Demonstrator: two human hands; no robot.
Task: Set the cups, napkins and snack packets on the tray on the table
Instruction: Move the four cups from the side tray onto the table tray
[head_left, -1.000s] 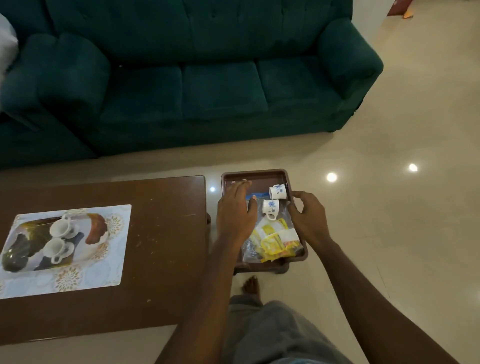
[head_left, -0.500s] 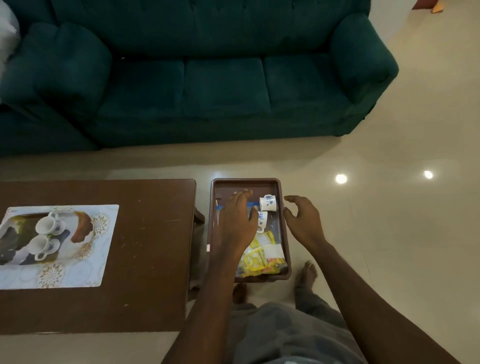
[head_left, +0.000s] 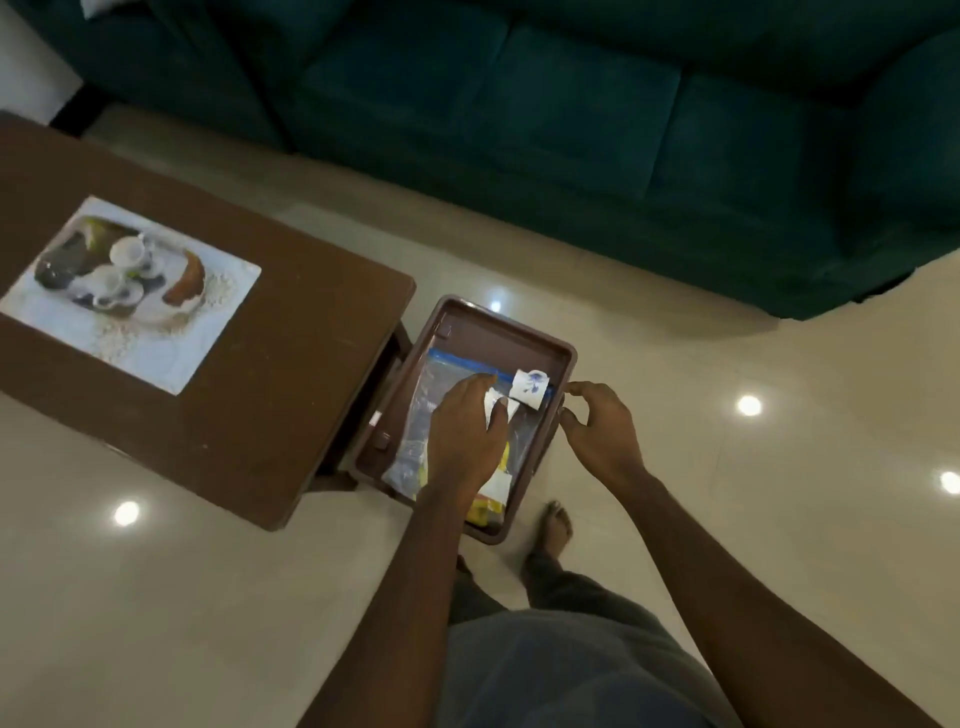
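Left hand (head_left: 462, 441) grips a cup (head_left: 492, 399) in the tray (head_left: 498, 325) — second cup (head_left: 531, 387) beside it, blue-patterned. Right hand (head_left: 597, 431) curls at tray rim; grip unclear. Packet (head_left: 487, 506) print unreadable.

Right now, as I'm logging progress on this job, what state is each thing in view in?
tray: beside the table, not on it.
printed cup: on its side in the tray.
second cup: in the tray, gripped by the left hand.
zip bag: flat in the tray.
snack packets: at the tray's near end.
right hand: fingers curled at the tray's right rim; grip unclear.
table: carries a placemat.
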